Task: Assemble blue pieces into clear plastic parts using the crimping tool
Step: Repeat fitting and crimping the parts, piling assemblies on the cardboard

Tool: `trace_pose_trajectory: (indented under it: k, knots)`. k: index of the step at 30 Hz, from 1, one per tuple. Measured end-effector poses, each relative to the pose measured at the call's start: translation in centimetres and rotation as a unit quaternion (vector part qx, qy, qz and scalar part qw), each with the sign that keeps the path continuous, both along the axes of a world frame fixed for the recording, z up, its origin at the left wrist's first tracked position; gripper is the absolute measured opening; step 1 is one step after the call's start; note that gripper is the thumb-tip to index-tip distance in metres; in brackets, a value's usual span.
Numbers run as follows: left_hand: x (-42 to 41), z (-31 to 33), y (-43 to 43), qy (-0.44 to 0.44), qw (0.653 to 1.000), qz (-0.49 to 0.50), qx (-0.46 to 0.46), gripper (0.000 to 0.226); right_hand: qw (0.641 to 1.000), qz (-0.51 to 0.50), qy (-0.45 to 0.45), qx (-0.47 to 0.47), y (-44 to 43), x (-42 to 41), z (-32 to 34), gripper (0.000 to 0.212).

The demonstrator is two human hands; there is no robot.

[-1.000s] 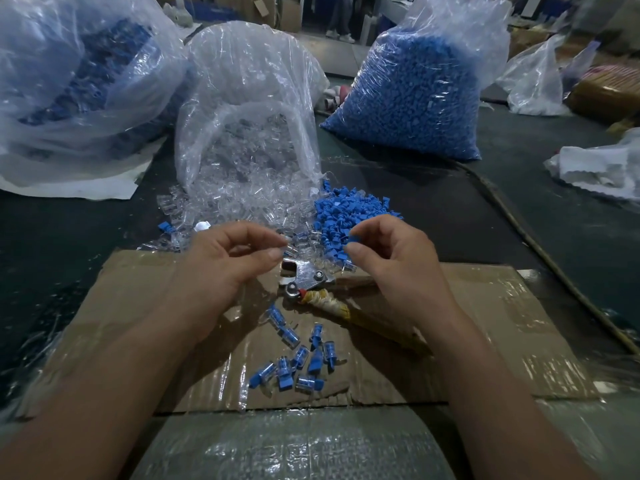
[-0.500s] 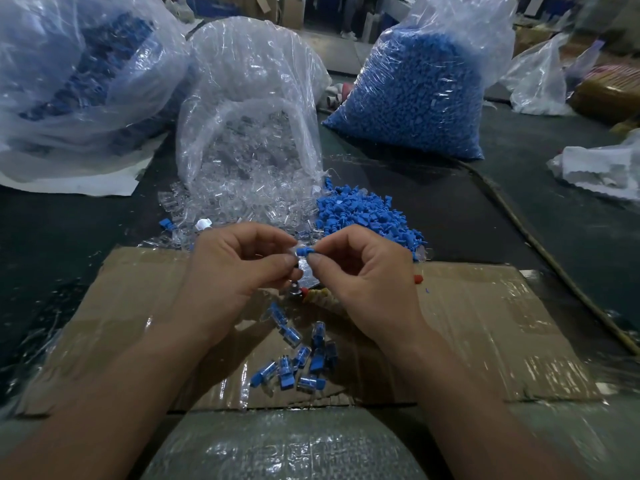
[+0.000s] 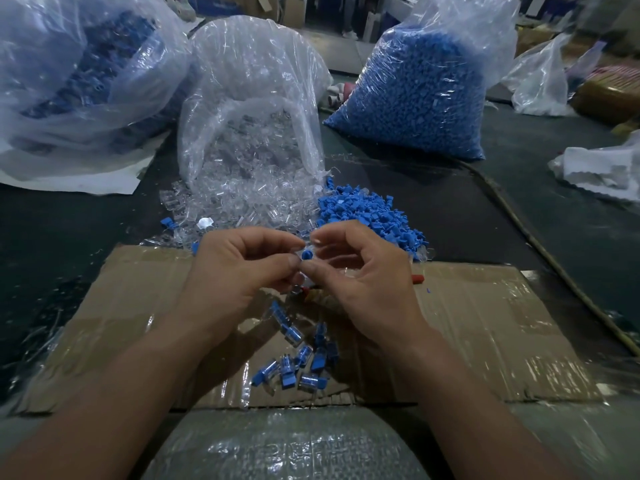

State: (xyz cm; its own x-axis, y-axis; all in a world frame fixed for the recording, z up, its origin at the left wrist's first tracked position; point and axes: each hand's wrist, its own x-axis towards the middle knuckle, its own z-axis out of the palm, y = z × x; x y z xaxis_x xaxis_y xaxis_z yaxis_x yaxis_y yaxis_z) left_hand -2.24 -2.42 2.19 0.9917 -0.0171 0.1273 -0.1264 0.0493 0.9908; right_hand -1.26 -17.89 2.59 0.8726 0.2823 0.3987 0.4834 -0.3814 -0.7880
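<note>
My left hand (image 3: pixel 239 271) and my right hand (image 3: pixel 360 282) meet above the cardboard sheet (image 3: pixel 485 327). Between their fingertips sits a small blue piece (image 3: pixel 306 254) together with a clear plastic part that is mostly hidden by the fingers. The left thumb and forefinger pinch the clear part; the right fingers pinch the blue piece. The crimping tool (image 3: pixel 311 292) lies on the cardboard under my hands, only its metal head and wrapped handle showing. A loose pile of blue pieces (image 3: pixel 367 213) and a spill of clear parts (image 3: pixel 235 209) lie just beyond. Several assembled pieces (image 3: pixel 298 358) lie below my wrists.
An open bag of clear parts (image 3: pixel 249 109) stands behind the spill. A full bag of blue pieces (image 3: pixel 415 98) stands at the back right, another large bag (image 3: pixel 79 71) at the back left. A cable (image 3: pixel 554 265) runs along the dark table at the right.
My right hand came left from the blue pile with a blue piece and met my left hand. Both hands now hold the two parts together slightly higher.
</note>
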Motion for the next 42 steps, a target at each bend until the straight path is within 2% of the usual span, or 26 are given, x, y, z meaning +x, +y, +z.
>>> trace_pose_trajectory:
  k: [3,7,14,28,38,40,42]
  knots:
    - [0.1,-0.3,0.3,0.025,0.999,-0.024,-0.032,0.018,0.999,0.038,0.014,0.031,-0.2,0.2,0.0,0.035]
    - [0.2,-0.4,0.5,0.055,0.995,-0.040,-0.075,0.018,0.997,0.057,0.008,0.054,-0.4,0.2,-0.3,0.036]
    - [0.2,-0.2,0.3,0.090,0.987,-0.074,-0.114,0.015,0.996,0.052,-0.053,0.041,-0.8,0.5,-0.6,0.036]
    - [0.3,-0.4,0.2,0.093,0.984,-0.091,-0.119,0.012,0.995,0.050,-0.078,0.041,-0.9,0.5,-0.7,0.032]
    - [0.5,-0.8,0.3,0.104,0.986,-0.104,-0.079,0.011,0.990,0.054,-0.126,-0.014,-0.9,0.6,-0.8,0.027]
    - [0.6,-0.9,0.4,0.105,0.985,-0.111,-0.085,0.011,0.991,0.052,-0.117,-0.032,-0.9,0.5,-0.6,0.029]
    - [0.7,-1.0,0.6,0.105,0.984,-0.109,-0.092,0.012,0.995,0.031,-0.072,-0.060,-1.2,0.6,-0.2,0.033]
